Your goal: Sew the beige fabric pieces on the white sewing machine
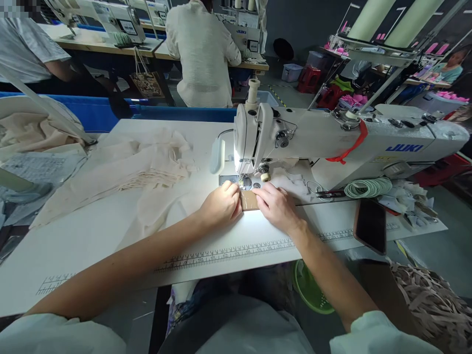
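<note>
Flanking a brown piece [250,200], curled hands [221,201] hide its sides; cannot tell whether they pinch

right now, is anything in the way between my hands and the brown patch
Nothing visible: the left hand is at the brown patch's left edge, the right hand at its right.

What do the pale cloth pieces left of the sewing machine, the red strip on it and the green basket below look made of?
Pale cloth pieces: thin, matte fabric, with soft creases and sheer-looking edges; fiber unclear.
Red strip: probably fabric tape or ribbon, since it bends limply.
Green basket: likely plastic, slightly shiny, judging by its even color and small holes.
</note>
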Demonstrator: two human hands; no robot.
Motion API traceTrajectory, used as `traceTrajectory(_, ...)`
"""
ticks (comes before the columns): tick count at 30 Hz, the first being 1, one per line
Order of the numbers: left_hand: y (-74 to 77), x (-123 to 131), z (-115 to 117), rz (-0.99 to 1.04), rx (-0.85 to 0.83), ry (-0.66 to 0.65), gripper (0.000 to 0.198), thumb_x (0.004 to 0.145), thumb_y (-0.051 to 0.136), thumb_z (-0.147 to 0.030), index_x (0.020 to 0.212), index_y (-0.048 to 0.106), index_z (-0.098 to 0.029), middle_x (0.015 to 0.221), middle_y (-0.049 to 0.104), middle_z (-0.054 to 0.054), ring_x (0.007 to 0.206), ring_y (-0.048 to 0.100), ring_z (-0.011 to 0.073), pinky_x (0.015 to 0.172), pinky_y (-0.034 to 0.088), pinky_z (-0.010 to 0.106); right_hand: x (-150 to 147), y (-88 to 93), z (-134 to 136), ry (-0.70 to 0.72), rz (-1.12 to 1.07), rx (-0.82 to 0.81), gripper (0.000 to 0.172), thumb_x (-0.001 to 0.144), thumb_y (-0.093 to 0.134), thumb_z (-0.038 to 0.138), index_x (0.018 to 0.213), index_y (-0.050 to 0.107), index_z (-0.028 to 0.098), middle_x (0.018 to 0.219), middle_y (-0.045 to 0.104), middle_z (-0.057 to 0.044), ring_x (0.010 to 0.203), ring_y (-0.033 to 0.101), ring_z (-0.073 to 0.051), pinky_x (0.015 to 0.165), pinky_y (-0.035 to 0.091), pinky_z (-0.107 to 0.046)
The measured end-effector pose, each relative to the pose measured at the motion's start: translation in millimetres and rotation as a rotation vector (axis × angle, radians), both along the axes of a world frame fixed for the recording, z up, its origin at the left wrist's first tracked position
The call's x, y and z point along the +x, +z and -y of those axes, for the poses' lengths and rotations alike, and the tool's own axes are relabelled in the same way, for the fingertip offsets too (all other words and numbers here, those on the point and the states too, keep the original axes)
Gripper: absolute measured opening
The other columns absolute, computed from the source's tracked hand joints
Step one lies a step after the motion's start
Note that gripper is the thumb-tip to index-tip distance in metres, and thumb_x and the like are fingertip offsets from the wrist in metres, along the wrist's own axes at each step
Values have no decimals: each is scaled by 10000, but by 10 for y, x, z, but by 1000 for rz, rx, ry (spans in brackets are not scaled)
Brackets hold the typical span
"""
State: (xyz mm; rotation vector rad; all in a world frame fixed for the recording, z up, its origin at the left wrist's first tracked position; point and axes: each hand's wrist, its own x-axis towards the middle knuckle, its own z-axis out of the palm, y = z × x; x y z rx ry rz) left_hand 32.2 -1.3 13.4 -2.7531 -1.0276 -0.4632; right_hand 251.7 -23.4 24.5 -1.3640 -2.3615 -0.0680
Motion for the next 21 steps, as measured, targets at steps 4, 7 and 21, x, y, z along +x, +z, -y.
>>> traceTrajectory(4,-1,-12,-7,-27,18,0,324,990,420,-183,950,736,-122,917,681,159,853,585,281,784,528,418,-8,56,-163,-85,-169,-70,290,1062,469,296,1040,741,198,972,762,-84,827,666,-201,685,444,-295)
traceTrajectory(7,-11,-25,-19,-47,64,-18,341,1000,412,-190,932,738,-118,919,689,161,834,586,276,789,543,422,-29,104,-339,-166,-189,-126,311,1067,470,347,875,682,225,783,729,-41,689,624,-178,613,372,-274)
traceTrajectory(21,-3,-74,-116,69,111,-37,248,977,468,-170,941,713,-156,988,714,140,871,612,261,789,595,379,-157,99,-291,-273,-116,-118,347,1084,483,358,871,716,213,837,782,-71,704,652,-167,620,304,-287)
